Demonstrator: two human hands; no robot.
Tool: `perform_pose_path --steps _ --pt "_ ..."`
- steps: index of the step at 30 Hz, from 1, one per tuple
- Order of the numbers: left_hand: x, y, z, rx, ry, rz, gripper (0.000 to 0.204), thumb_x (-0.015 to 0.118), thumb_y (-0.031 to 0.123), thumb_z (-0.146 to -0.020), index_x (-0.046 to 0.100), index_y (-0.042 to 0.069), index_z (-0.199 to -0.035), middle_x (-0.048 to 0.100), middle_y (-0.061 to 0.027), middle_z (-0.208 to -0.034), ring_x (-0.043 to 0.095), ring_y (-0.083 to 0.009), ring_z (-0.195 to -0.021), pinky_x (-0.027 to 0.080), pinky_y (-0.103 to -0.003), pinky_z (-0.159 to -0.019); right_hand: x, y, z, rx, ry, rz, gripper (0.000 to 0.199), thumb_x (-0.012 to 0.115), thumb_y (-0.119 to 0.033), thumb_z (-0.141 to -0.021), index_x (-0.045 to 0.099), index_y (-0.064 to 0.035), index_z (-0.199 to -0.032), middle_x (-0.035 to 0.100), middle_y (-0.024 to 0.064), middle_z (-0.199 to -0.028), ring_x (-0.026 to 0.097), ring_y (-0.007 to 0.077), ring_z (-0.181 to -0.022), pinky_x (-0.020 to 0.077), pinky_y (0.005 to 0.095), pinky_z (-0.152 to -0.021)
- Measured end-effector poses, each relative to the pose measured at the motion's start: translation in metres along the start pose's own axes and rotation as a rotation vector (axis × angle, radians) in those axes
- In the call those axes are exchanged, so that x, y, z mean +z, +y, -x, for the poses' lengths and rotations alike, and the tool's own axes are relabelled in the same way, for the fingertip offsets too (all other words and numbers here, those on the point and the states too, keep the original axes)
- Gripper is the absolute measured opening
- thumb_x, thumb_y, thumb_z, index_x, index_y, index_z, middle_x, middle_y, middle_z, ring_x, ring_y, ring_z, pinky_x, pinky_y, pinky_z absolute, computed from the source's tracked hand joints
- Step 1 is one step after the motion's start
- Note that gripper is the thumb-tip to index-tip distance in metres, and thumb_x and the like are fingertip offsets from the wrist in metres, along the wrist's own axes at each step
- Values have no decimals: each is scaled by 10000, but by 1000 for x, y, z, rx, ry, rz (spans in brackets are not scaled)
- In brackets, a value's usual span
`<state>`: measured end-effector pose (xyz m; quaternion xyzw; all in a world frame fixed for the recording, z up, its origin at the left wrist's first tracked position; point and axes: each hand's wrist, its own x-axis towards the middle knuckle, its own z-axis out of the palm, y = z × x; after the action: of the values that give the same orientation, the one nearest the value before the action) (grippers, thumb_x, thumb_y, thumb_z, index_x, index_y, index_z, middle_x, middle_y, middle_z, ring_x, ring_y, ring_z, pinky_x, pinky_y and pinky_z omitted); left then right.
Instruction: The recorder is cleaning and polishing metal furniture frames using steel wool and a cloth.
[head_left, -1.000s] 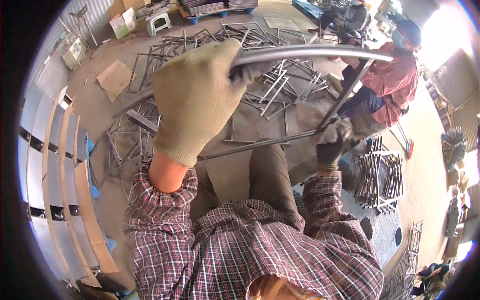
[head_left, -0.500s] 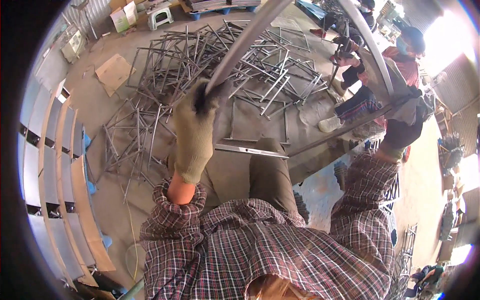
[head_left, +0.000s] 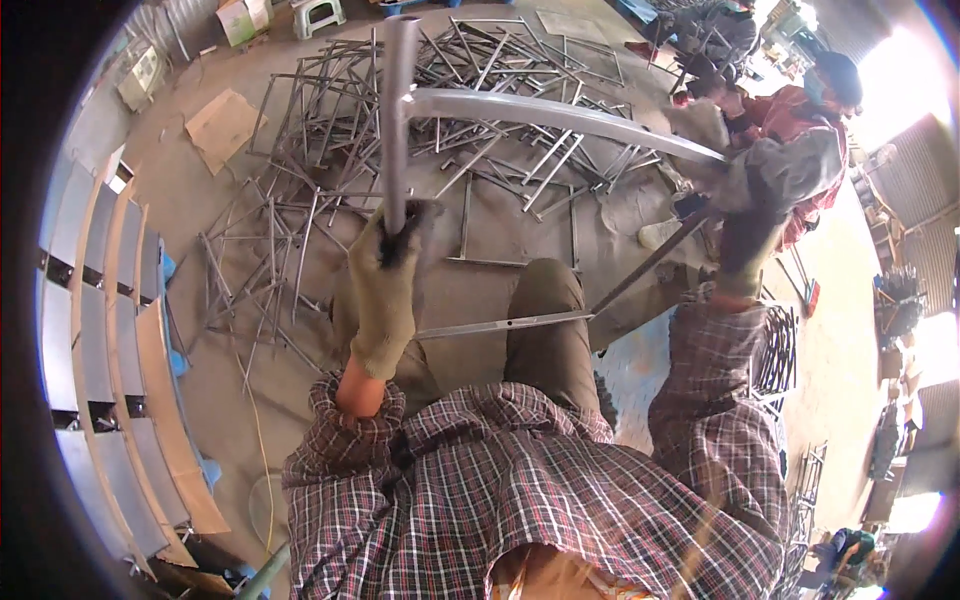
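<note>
My left hand (head_left: 388,285), in a tan work glove, is closed around the upright bar of a grey welded metal frame (head_left: 520,108). The bar rises straight up in front of me. My right hand (head_left: 762,195), in a dark worn glove, grips the far end of the frame's long curved bar at the right. A lower bar of the frame (head_left: 500,324) crosses in front of my knees. I wear a plaid shirt and olive trousers.
A large heap of similar metal frames (head_left: 330,150) covers the concrete floor ahead. Stacked curved panels (head_left: 110,330) stand at the left. A person in a red top (head_left: 800,110) crouches at the upper right beside more stacked frames (head_left: 775,350).
The frame has swung round: the bar in my left hand went from slanted to upright, and my left hand dropped lower. My right hand rose and moved out to the right.
</note>
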<state>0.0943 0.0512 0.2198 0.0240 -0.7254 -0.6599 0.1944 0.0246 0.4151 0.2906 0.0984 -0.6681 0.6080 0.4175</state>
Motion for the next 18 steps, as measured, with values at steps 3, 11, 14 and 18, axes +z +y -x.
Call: perform_pose_path --steps 3,11,14,18 --pt "-14 -28 5 -20 135 90 206 574 23 -890 669 -1 -1072 621 3 -829 501 -59 -705 437 -244 -613 7 55 59 417 -23 -54 157 592 -76 -888 608 -3 -1027 600 18 -926 561 99 -802 489 253 -691" --pt "-15 -47 -6 -168 219 134 222 576 113 -941 669 15 -1117 543 45 -724 441 -47 -627 368 -234 -520 -34 116 133 12 -311 337 224 520 -243 -956 621 -55 -1023 635 63 -893 610 237 -864 496 319 -805" --pt "-10 -11 -1 -104 158 32 213 586 104 -933 671 16 -1108 478 53 -689 384 -41 -595 316 -234 -497 17 40 80 61 -102 -345 345 473 -300 -1002 529 -9 -1179 579 84 -1079 566 182 -909 483 289 -791" --pt "4 -23 0 121 87 -47 214 574 128 -947 664 8 -1100 469 53 -679 384 -42 -600 322 -234 -503 167 -116 55 -287 -830 397 230 601 -188 -833 623 2 -960 648 122 -825 631 253 -707 520 340 -631"
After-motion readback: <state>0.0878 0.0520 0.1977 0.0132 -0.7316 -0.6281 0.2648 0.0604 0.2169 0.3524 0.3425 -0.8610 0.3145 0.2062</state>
